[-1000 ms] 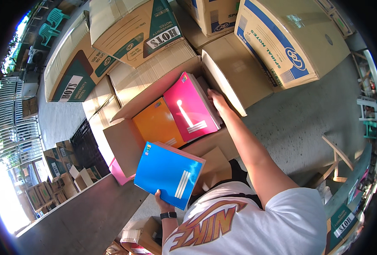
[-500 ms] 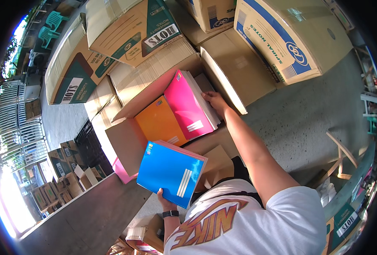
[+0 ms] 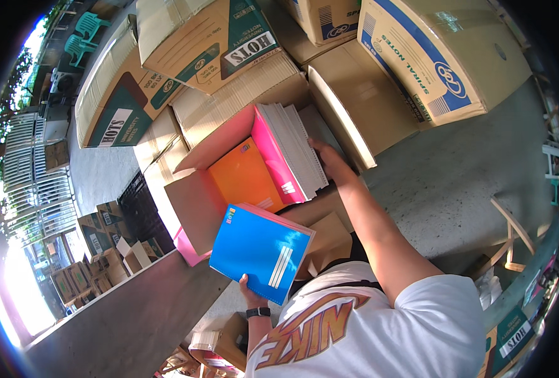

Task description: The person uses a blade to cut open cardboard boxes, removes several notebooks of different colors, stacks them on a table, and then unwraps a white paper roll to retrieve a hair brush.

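A stack of blue notebooks (image 3: 257,246), with a pink one showing behind the front cover, is gripped at its lower edge by my left hand (image 3: 252,292), which wears a watch. The stack is held just in front of the open cardboard box (image 3: 194,205). Inside the box, my right hand (image 3: 327,157) is closed at the outer edge of a stack of pink notebooks (image 3: 270,154); its fingertips are partly hidden. The pink stack leans up on its side, its page edges showing. An orange notebook (image 3: 245,176) lies flat beside it in the box.
Closed cartons (image 3: 207,47) stand beyond the open box, and a large carton with a blue stripe (image 3: 440,60) stands at the right. A raised flap (image 3: 342,116) borders my right hand. More boxes (image 3: 97,277) lie at the far left, with green chairs (image 3: 84,38) behind.
The pink stack has tipped up further toward the left, showing more page edges, with my right hand at its edge. My left hand still holds the blue notebooks; the view has shifted slightly.
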Demonstrator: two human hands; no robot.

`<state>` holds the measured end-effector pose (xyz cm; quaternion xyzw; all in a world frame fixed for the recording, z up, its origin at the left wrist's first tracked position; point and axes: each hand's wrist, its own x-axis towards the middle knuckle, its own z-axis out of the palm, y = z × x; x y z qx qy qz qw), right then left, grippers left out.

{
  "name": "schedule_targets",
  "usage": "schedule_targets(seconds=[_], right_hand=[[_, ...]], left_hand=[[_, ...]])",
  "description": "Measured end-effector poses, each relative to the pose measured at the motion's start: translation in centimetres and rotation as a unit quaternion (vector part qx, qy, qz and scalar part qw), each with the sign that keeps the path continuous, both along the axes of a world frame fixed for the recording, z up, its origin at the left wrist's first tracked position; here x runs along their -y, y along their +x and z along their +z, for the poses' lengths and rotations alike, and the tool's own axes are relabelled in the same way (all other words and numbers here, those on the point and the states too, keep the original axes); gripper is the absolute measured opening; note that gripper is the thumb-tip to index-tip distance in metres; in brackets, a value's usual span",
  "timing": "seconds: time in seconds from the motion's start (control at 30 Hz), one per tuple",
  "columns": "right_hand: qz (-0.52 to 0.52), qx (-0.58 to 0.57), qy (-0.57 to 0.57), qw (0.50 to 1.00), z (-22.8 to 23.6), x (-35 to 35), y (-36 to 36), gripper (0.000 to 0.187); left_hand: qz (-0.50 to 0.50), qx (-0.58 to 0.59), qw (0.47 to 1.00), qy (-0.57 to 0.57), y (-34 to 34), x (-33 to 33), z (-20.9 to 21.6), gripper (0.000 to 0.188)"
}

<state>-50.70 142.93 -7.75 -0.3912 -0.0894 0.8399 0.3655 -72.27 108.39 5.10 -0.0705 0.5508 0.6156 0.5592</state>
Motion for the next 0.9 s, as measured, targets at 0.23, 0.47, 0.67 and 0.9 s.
schedule_targets(seconds=[0.23, 0.47, 0.67, 0.9], right_hand=[[0.179, 0.230, 0.129, 0.948, 5.4, -2.1, 0.0, 0.046], [0.176, 0.252, 0.151, 0.939, 3.5, -2.5, 0.3, 0.048], [0.071, 0.145, 0.093, 0.982, 0.2, -2.3, 1.2, 0.044], [0.032, 0.225, 0.158, 0.961, -2.1, -2.4, 1.1, 0.044]], left_hand=[[0.000, 0.017, 1.000, -0.006, 0.4, 0.0, 0.7, 0.074], [0.004, 0.023, 1.000, 0.002, 0.1, 0.3, 0.2, 0.074], [-0.001, 0.015, 1.000, -0.006, 0.2, 0.1, 0.2, 0.073], [-0.005, 0.002, 1.000, -0.012, 0.2, 0.0, 0.4, 0.074]])
